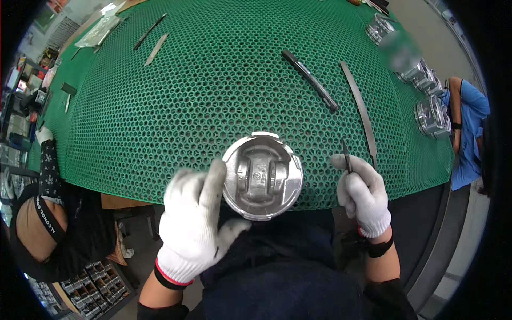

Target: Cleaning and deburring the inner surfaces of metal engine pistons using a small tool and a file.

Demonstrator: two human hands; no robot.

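"So, how do your hands stand?"
"Your right hand (365, 194) pinches a thin dark tool (346, 153); your left hand (192, 216) curves beside the metal piston (260, 178), thumb and forefinger apart, though whether it grips, I cannot tell."
"And the piston?"
"Before you, hollow side up, at the near edge of the green bench (202, 106). Farther out lie a dark pen (310, 81) and a long metal strip (360, 109)."
"Which step are you on?"
"Probably readying to dress the rim: your tool is apart from it. Next calls for a steady left hold and a light tip."
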